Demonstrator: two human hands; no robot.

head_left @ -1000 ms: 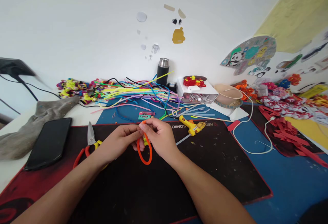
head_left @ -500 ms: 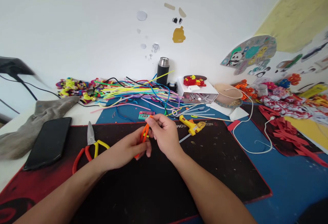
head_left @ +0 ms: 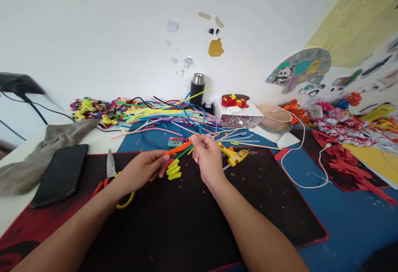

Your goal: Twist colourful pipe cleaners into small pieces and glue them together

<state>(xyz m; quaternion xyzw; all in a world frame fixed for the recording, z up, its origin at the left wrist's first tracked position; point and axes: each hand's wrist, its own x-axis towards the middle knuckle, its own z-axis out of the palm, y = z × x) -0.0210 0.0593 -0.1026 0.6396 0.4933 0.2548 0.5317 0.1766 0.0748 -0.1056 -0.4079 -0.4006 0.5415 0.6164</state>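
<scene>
An orange pipe cleaner point(head_left: 179, 148) is stretched nearly straight between my two hands above a black desk mat point(head_left: 186, 222). My left hand point(head_left: 143, 167) pinches its left end, and a small yellow looped piece with a pink tip point(head_left: 173, 169) hangs just under those fingers. My right hand point(head_left: 207, 156) pinches the right end, fingers closed. A green stem point(head_left: 184, 152) runs from the yellow piece toward my right hand.
Red-and-yellow-handled scissors point(head_left: 109, 170) lie left of my left hand, beside a black phone point(head_left: 59, 173) and grey cloth point(head_left: 46, 147). A yellow glue gun point(head_left: 231, 152), a pile of coloured pipe cleaners point(head_left: 161, 114), a flask point(head_left: 197, 88), a white box point(head_left: 238, 112) and a white cable point(head_left: 298, 156) lie behind and right.
The orange pipe cleaner was a loop a second ago; it is now pulled out almost straight. My hands have moved apart and slightly up, uncovering the yellow piece.
</scene>
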